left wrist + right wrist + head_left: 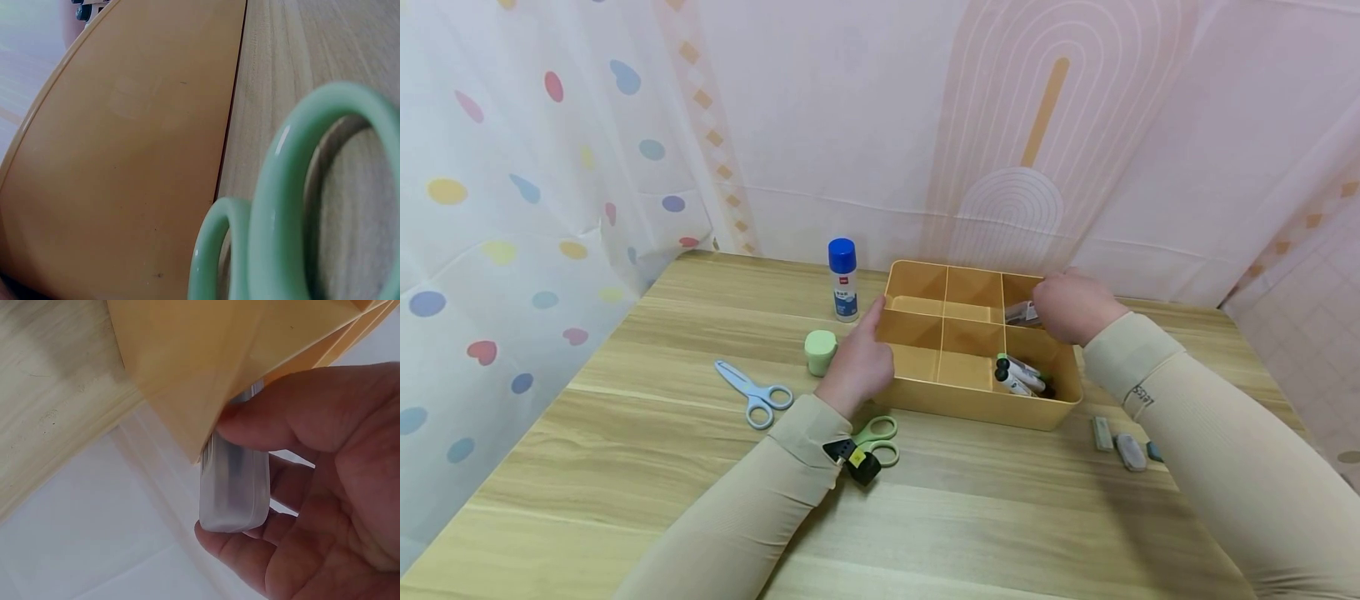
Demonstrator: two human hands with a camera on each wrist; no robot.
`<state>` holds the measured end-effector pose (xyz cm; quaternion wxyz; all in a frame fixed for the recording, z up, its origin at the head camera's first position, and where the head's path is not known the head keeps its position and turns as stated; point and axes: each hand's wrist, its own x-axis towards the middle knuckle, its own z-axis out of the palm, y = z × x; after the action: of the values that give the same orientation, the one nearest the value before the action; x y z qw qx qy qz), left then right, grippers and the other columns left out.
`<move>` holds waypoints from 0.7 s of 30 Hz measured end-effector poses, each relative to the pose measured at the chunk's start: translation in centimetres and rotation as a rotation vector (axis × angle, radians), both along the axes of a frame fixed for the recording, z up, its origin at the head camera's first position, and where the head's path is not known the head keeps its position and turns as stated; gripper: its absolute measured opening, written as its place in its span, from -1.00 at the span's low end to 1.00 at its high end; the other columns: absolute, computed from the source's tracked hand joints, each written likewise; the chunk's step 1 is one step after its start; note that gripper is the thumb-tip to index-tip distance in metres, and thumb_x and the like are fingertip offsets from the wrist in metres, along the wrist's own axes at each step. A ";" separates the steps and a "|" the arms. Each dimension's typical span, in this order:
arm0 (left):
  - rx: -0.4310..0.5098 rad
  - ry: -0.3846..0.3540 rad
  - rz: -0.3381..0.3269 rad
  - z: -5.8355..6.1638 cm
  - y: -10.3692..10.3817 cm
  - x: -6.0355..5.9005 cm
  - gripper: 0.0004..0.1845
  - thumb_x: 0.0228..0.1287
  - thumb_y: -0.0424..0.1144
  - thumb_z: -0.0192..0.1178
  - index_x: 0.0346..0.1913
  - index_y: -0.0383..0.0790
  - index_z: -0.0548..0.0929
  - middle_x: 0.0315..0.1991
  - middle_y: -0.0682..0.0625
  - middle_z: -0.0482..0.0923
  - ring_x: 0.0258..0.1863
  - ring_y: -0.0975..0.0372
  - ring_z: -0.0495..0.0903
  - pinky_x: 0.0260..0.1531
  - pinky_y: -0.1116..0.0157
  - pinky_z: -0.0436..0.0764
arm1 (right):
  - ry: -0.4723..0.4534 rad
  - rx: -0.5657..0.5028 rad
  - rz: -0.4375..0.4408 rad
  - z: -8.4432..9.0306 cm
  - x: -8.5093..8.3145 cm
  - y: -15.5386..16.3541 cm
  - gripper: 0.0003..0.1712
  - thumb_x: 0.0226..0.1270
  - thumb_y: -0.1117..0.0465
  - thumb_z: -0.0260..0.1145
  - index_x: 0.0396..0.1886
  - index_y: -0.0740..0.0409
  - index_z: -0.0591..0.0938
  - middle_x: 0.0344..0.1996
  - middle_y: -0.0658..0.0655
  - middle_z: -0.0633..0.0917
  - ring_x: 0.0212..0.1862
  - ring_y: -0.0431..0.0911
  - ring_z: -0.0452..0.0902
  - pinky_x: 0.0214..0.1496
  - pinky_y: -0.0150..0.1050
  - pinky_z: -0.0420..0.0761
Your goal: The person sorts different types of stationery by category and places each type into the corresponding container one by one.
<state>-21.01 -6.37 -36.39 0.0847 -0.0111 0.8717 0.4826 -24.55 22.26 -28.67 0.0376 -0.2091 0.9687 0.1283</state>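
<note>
A shallow orange organizer box [977,410] with several compartments sits near the table's back edge. My right hand [1078,310] is over its back right compartment, gripping a translucent plastic case [234,490] between thumb and fingers. In the head view, part of that case shows inside the compartment; the hand hides the rest. Against the box's left end rests my left hand [859,367], its index finger straight along the wall. Several white markers [1021,377] lie in the front right compartment. Just below the left hand are the green scissors [889,429], partly covered by the wrist strap.
Left of the box stand a blue-capped glue stick [844,287] and a small light green pot [820,353]. Light blue scissors [754,392] lie farther left. At the right front are a small green block [1102,434] and a grey oval piece [1130,452]. A curtain [850,125] hangs behind.
</note>
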 end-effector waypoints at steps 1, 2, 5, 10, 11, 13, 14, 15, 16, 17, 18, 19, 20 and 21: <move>-0.003 0.003 -0.003 0.0 0.0 0.0 -0.10 0.40 -0.49 -0.17 0.73 0.17 -0.02 0.69 -0.06 0.14 0.34 -0.06 0.50 -0.62 0.33 0.46 | -0.001 0.001 0.004 0.0 0.0 0.0 -0.87 0.29 0.46 0.25 -0.35 0.25 0.71 -0.31 0.24 0.74 -0.26 0.14 0.56 -0.04 0.13 0.70; -0.006 0.005 -0.003 0.0 0.0 0.0 -0.10 0.39 -0.49 -0.17 0.73 0.17 -0.02 0.69 -0.06 0.14 0.34 -0.06 0.50 -0.61 0.33 0.47 | -0.002 0.001 0.005 0.0 0.0 0.0 -0.86 0.30 0.46 0.25 -0.33 0.25 0.71 -0.30 0.25 0.74 -0.26 0.14 0.57 -0.03 0.13 0.70; -0.008 0.009 -0.007 0.0 -0.1 0.0 -0.10 0.38 -0.49 -0.17 0.73 0.16 -0.03 0.69 -0.06 0.14 0.34 -0.06 0.50 -0.60 0.32 0.47 | -0.006 -0.002 0.006 0.1 0.1 0.0 -0.86 0.31 0.46 0.25 -0.28 0.27 0.73 -0.27 0.26 0.74 -0.23 0.15 0.57 -0.01 0.13 0.71; 0.002 0.002 -0.004 0.0 -0.1 0.1 -0.09 0.37 -0.50 -0.16 0.73 0.16 -0.03 0.69 -0.05 0.13 0.35 -0.06 0.49 -0.63 0.33 0.47 | -0.007 -0.020 0.017 0.0 0.1 0.2 -0.82 0.33 0.46 0.24 -0.19 0.30 0.74 -0.25 0.26 0.72 -0.20 0.16 0.58 0.02 0.14 0.69; 0.003 0.000 -0.002 0.0 -0.1 0.1 -0.09 0.37 -0.50 -0.16 0.73 0.17 -0.03 0.69 -0.05 0.13 0.35 -0.06 0.49 -0.63 0.33 0.47 | -0.006 -0.022 0.020 0.0 0.2 0.3 -0.81 0.33 0.46 0.23 -0.18 0.30 0.74 -0.25 0.26 0.72 -0.20 0.16 0.58 0.03 0.14 0.69; 0.004 -0.001 0.001 0.0 -0.1 0.1 -0.08 0.37 -0.50 -0.17 0.73 0.17 -0.03 0.69 -0.05 0.14 0.34 -0.06 0.50 -0.63 0.33 0.46 | -0.008 -0.024 0.023 -0.2 0.1 0.4 -0.80 0.36 0.46 0.22 -0.14 0.31 0.74 -0.25 0.27 0.71 -0.20 0.16 0.57 0.03 0.14 0.68; 0.000 0.002 -0.001 0.0 -0.1 0.1 -0.08 0.37 -0.50 -0.16 0.73 0.17 -0.03 0.69 -0.06 0.14 0.32 -0.06 0.51 -0.62 0.33 0.46 | -0.009 -0.029 0.024 -0.2 0.1 0.4 -0.79 0.36 0.46 0.22 -0.13 0.31 0.75 -0.24 0.27 0.71 -0.20 0.16 0.57 0.03 0.14 0.67; -0.005 0.005 -0.002 0.0 -0.1 0.1 -0.08 0.36 -0.50 -0.16 0.73 0.16 -0.02 0.69 -0.06 0.15 0.29 -0.07 0.52 -0.62 0.33 0.45 | -0.009 -0.034 0.022 -0.4 0.1 0.5 -0.78 0.36 0.46 0.22 -0.12 0.31 0.75 -0.24 0.27 0.71 -0.19 0.16 0.56 0.04 0.14 0.66; -0.009 0.010 -0.002 0.0 -0.1 0.1 -0.08 0.36 -0.50 -0.16 0.73 0.16 -0.02 0.68 -0.07 0.16 0.27 -0.07 0.54 -0.62 0.33 0.44 | -0.007 -0.037 0.023 -0.5 0.1 0.5 -0.77 0.37 0.46 0.22 -0.11 0.31 0.75 -0.24 0.27 0.71 -0.19 0.16 0.56 0.04 0.13 0.66; -0.013 0.013 -0.004 -0.1 -0.1 0.1 -0.08 0.35 -0.50 -0.16 0.73 0.16 -0.02 0.68 -0.08 0.17 0.25 -0.07 0.55 -0.61 0.33 0.43 | -0.005 -0.042 0.022 -0.5 0.0 0.6 -0.77 0.37 0.46 0.21 -0.11 0.31 0.75 -0.24 0.27 0.71 -0.19 0.16 0.55 0.05 0.13 0.65; -0.017 0.018 -0.006 -0.1 -0.2 0.1 -0.08 0.35 -0.50 -0.16 0.73 0.15 -0.02 0.68 -0.08 0.17 0.23 -0.07 0.55 -0.61 0.33 0.43 | -0.003 -0.047 0.023 -0.6 0.0 0.6 -0.77 0.37 0.46 0.21 -0.10 0.31 0.75 -0.24 0.27 0.71 -0.19 0.16 0.55 0.05 0.13 0.64; -0.019 0.020 -0.007 -0.1 -0.2 0.1 -0.08 0.34 -0.50 -0.15 0.73 0.16 -0.02 0.67 -0.09 0.17 0.22 -0.07 0.56 -0.60 0.32 0.43 | 0.003 -0.050 0.027 -0.7 -0.1 0.7 -0.76 0.36 0.46 0.21 -0.11 0.31 0.76 -0.24 0.26 0.71 -0.19 0.16 0.55 0.05 0.12 0.62; -0.023 0.022 -0.008 -0.1 -0.2 0.1 -0.07 0.34 -0.49 -0.15 0.73 0.15 -0.03 0.67 -0.09 0.18 0.22 -0.07 0.56 -0.59 0.32 0.44 | 0.005 -0.054 0.029 -0.8 -0.1 0.7 -0.76 0.36 0.47 0.21 -0.11 0.31 0.76 -0.24 0.26 0.71 -0.19 0.15 0.54 0.05 0.11 0.61; -0.022 0.023 -0.009 -0.1 -0.2 0.1 -0.07 0.34 -0.49 -0.15 0.73 0.16 -0.03 0.67 -0.09 0.18 0.23 -0.07 0.55 -0.58 0.31 0.44 | 0.009 -0.054 0.033 -0.9 -0.1 0.8 -0.76 0.35 0.47 0.21 -0.11 0.31 0.76 -0.25 0.25 0.71 -0.19 0.15 0.54 0.05 0.10 0.61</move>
<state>-20.92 -6.58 -36.46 0.0765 -0.0026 0.8778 0.4729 -24.70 23.01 -29.55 0.0254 -0.2254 0.9684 0.1037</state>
